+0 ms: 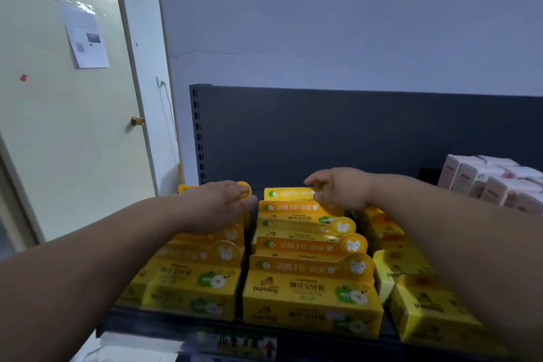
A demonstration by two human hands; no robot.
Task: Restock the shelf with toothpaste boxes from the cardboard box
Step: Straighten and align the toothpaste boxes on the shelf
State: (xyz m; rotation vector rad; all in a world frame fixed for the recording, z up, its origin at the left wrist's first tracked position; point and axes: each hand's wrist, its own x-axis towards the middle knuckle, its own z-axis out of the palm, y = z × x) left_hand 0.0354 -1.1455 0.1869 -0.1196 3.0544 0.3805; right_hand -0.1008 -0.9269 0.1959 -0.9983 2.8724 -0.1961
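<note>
Toothpaste boxes (311,291) — long axes left-right, fronts outward

The person shows 2 bare arms, uncovered along their whole visible length. The left forearm (117,247) and right forearm (446,232) are broad and smooth, narrowing a little at the wrists. The left hand (224,200) and right hand (339,188) are bare too, with short, rounded fingers; blur softens finer detail.
</note>
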